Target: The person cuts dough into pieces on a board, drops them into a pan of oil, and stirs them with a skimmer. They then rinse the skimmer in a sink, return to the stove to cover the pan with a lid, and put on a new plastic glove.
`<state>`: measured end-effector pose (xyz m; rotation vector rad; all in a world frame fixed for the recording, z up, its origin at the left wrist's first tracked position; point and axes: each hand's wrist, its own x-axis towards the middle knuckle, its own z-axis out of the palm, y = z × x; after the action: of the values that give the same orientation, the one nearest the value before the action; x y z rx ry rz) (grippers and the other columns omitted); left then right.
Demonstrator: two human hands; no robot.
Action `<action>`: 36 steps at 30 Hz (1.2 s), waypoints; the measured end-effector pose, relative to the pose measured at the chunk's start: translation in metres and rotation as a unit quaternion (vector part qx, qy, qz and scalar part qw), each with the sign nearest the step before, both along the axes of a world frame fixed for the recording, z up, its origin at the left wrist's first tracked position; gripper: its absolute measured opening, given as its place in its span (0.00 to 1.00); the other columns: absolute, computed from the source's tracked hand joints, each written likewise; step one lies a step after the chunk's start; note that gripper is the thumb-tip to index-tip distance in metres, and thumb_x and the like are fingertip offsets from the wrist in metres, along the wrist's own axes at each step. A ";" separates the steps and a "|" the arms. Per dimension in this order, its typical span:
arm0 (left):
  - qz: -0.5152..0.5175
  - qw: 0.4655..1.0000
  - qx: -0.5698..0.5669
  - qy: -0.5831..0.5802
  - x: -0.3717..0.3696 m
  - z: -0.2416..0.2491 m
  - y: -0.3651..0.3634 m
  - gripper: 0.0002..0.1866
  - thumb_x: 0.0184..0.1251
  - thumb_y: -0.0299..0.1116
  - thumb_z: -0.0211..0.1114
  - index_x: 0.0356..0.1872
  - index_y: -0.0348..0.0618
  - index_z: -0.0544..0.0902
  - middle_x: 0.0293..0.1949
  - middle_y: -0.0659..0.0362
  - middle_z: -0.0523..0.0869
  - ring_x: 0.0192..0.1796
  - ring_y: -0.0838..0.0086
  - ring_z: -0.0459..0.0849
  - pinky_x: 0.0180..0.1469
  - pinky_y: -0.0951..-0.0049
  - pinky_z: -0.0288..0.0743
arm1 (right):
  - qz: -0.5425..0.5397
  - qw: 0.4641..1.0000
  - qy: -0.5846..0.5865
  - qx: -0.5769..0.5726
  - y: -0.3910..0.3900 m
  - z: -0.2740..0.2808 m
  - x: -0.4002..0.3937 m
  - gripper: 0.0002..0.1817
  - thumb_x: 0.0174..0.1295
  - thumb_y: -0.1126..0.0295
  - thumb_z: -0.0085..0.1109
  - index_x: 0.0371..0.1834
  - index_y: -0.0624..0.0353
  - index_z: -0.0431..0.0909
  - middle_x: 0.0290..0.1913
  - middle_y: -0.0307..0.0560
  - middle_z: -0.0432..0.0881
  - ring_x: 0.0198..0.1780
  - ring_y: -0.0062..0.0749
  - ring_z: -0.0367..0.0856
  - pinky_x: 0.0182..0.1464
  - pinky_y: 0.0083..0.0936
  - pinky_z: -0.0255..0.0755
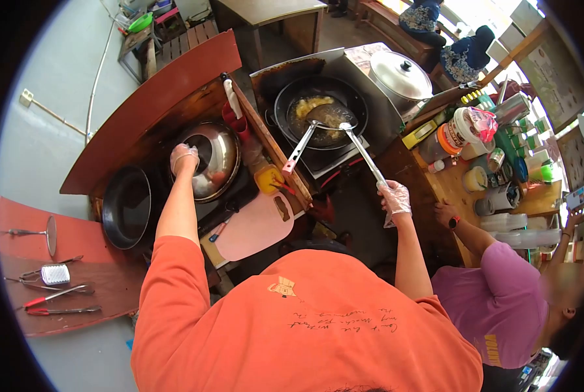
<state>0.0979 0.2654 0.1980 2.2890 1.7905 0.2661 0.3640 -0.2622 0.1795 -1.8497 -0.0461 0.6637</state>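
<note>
My left hand (184, 159), in a clear plastic glove, has its fingers closed at the dark handle of a shiny domed pot lid (215, 171). The lid sits over a round pan on the left of the counter. My right hand (394, 199), also gloved, grips the long metal handle of a cooking utensil (366, 155). The head of this utensil reaches into a black wok (284, 104) of oil, where yellowish food (311, 104) is frying. A second utensil with a pinkish handle end (298, 150) leans in the wok, apart from my hands. The utensil heads are partly hidden.
A black frying pan (127, 208) is left of the lid. A pink cutting board (256, 228) and yellow container (268, 178) lie nearer me. A large lidded pot (400, 77) stands beyond the wok. At right, a person in purple (494, 300) stands beside a crowded table (449, 189).
</note>
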 end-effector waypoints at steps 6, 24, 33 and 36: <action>-0.014 1.000 0.016 0.015 0.001 -0.005 -0.008 0.22 0.67 0.47 0.65 0.56 0.45 0.83 0.56 0.47 0.84 0.60 0.55 0.82 0.62 0.59 0.76 | 0.014 1.000 -0.003 -0.026 0.002 -0.001 0.001 0.15 0.64 0.61 0.66 0.47 0.58 0.81 0.28 0.34 0.79 0.20 0.15 0.70 0.21 0.18 0.67; -0.396 0.913 0.089 0.043 0.111 0.026 -0.253 0.13 0.71 0.42 0.60 0.50 0.49 0.81 0.32 0.54 0.87 0.36 0.60 0.88 0.37 0.60 0.82 | 0.155 0.935 -0.198 -0.250 0.028 0.014 0.029 0.25 0.58 0.48 0.62 0.33 0.64 0.84 0.26 0.53 0.84 0.34 0.44 0.85 0.41 0.40 0.75; -0.433 0.841 0.305 -0.106 0.115 0.067 -0.215 0.12 0.70 0.39 0.61 0.46 0.45 0.84 0.27 0.58 0.84 0.30 0.65 0.86 0.30 0.65 0.81 | -0.009 0.988 0.127 0.086 0.049 0.022 0.037 0.17 0.63 0.54 0.66 0.29 0.55 0.74 0.15 0.32 0.62 0.13 0.22 0.58 0.16 0.24 0.52; -0.441 0.834 0.310 -0.116 0.132 0.059 -0.211 0.11 0.70 0.39 0.61 0.46 0.45 0.84 0.27 0.58 0.84 0.30 0.65 0.86 0.30 0.65 0.81 | -0.031 0.980 0.160 0.114 0.053 0.017 0.042 0.17 0.63 0.55 0.66 0.28 0.54 0.74 0.15 0.32 0.62 0.13 0.22 0.58 0.16 0.24 0.52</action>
<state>0.2299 0.0548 0.2569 3.0376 0.3985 0.9856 0.4060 -0.2090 0.1970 -1.5021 0.1400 0.8677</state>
